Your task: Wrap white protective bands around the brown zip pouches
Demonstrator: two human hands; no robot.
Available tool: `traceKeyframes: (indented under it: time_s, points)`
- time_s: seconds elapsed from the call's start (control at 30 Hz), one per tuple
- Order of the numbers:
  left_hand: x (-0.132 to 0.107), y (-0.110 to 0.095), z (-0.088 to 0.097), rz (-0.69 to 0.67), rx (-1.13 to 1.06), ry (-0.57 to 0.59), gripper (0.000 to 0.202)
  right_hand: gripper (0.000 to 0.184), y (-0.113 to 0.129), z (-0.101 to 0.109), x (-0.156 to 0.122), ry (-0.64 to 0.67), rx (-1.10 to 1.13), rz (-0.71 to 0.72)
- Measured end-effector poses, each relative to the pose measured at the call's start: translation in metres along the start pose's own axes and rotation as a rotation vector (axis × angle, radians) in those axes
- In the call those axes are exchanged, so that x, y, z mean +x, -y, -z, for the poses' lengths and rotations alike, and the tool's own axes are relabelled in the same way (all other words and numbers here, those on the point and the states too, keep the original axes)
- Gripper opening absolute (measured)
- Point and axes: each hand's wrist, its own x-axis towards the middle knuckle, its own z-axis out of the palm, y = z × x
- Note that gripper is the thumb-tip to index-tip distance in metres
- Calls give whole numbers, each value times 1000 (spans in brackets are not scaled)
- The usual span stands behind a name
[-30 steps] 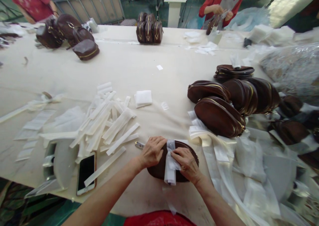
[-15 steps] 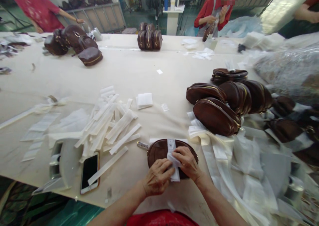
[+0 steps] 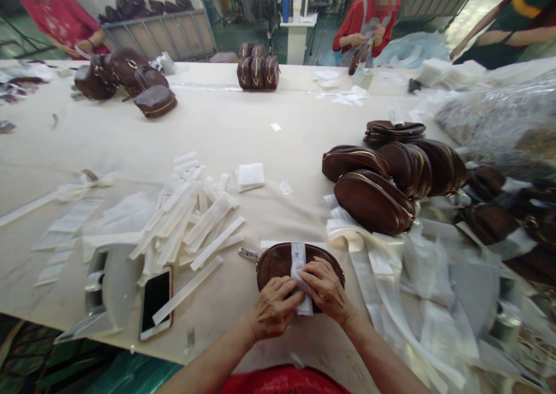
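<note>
Head view: the brown bag (image 3: 273,267) lies on the bench (image 3: 226,128) close before the person, a white wrap (image 3: 297,254) across its middle. The right hand (image 3: 326,287) has its grip drawn in, pinching the wrap; the left hand (image 3: 273,308) bends over the bag's near edge, tips at the wrap, though whether its grip pinches I cannot tell. The bag looks light and soft-sided, its smooth surface probably a little slippery and easily marked. The wrap seems thin, limp and easily creased. Best hold: bag by its rounded ends, wrap by its edges.
</note>
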Motion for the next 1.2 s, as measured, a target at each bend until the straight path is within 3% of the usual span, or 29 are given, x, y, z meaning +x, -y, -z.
traceKeyframes:
  time_s: [0.2, 0.33, 0.53, 0.83, 0.93, 1.2]
  points:
    - [-5, 1, -5, 26, -48, -125, 28, 16, 4, 2, -4, 3, 19, -22]
    - [-7, 1, -9, 69, -28, -191, 39, 16, 7, 2, -2, 0, -20, -14]
    - [-6, 5, -9, -34, 59, -61, 40, 23, 10, 12, -4, 102, 32, -14]
    - [-9, 9, -6, -120, 124, 16, 42, 59, 14, 23, -36, 270, 66, 63]
    - [-10, 11, -12, -174, 256, -54, 35, 60, 12, 14, -42, 224, -25, 100]
    - [-22, 20, -39, -318, 547, -128, 32, 35, 8, -25, -53, 5, -348, 253]
